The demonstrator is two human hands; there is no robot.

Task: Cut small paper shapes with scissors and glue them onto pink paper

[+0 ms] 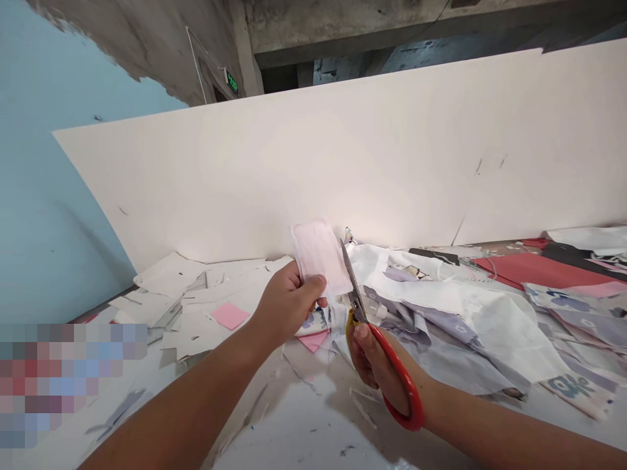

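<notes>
Left fingers pinch cloth, right fingers grip scissors; trimming seems in hand, next snip likely needs steady cloth

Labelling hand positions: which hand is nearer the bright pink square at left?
Left. The left hand is right of the pink square; the right hand, holding red-handled scissors, is farther right.

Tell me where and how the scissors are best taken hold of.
The scissors seem best gripped by the red handle, from the near right side, where the right hand holds it. The handle's large loop reaches back to the near side, while the blades point away, beside the cloth, so that end is better avoided.
</notes>
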